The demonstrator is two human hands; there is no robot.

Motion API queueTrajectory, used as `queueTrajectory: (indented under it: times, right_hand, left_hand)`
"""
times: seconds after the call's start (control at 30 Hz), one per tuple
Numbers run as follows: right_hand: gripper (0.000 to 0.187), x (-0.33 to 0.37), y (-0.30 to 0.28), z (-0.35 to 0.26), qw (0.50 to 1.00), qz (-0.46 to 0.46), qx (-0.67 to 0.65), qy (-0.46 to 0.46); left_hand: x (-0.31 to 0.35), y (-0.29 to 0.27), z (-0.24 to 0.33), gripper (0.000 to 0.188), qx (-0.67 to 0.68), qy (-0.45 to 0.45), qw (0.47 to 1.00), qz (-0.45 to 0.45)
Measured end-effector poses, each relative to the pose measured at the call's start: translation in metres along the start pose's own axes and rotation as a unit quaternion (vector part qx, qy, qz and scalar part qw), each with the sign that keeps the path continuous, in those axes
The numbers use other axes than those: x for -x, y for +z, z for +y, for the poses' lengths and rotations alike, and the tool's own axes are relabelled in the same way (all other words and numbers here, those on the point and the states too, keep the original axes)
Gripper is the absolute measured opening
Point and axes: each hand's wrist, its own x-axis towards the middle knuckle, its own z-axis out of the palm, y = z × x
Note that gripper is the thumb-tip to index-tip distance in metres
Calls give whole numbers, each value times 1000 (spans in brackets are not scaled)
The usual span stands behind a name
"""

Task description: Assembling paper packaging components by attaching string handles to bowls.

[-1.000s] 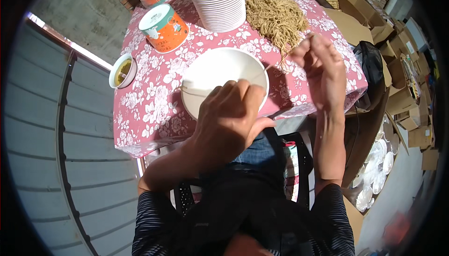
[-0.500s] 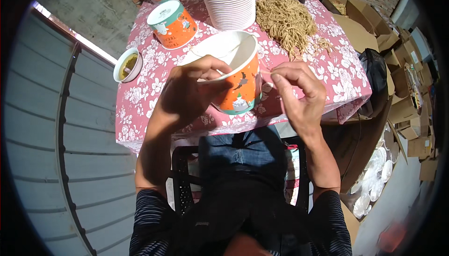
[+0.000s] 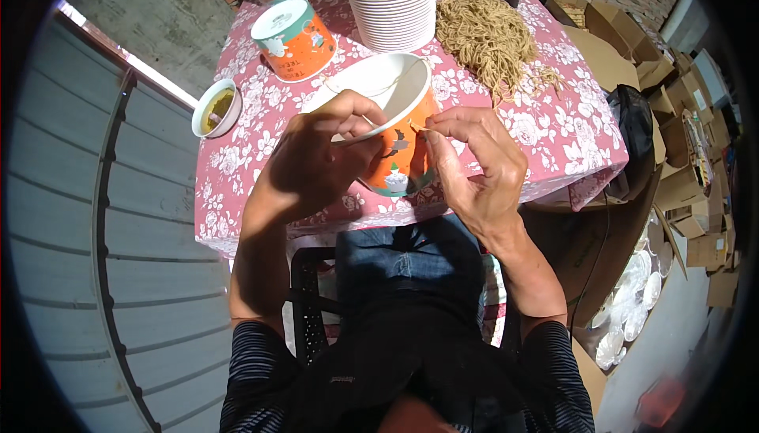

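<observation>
An orange paper bucket (image 3: 406, 152) is being held tilted near the table's (image 3: 237, 184) front edge; the left hand (image 3: 312, 148) is grasping its rim, apparently steadying it; the right hand (image 3: 481, 160) is pinching a cord end (image 3: 417, 126) beside its wall; tangled cord (image 3: 486, 41) is lying behind, seemingly for reach.

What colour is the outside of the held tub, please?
Outside, the tub is mainly orange with a green base band, clearest in the head view.

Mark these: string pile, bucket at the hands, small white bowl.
String pile (image 3: 485, 41): head view, middle of the tangle.
Bucket (image 3: 398, 157): head view, orange outer wall.
Small white bowl (image 3: 234, 119): head view, outer wall, right side.
</observation>
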Motion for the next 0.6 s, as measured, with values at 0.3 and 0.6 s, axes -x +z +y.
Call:
queueTrajectory:
  times: [0.3, 0.6]
  right_hand:
    - [13, 1, 0, 0, 1000, 2, 11, -16]
    - [12, 2, 0, -1, 1000, -4, 17, 1]
  left_hand:
    - [1, 1, 1, 24, -30, 24, 999, 11]
    - [1, 3, -1, 27, -82, 64, 995, -5]
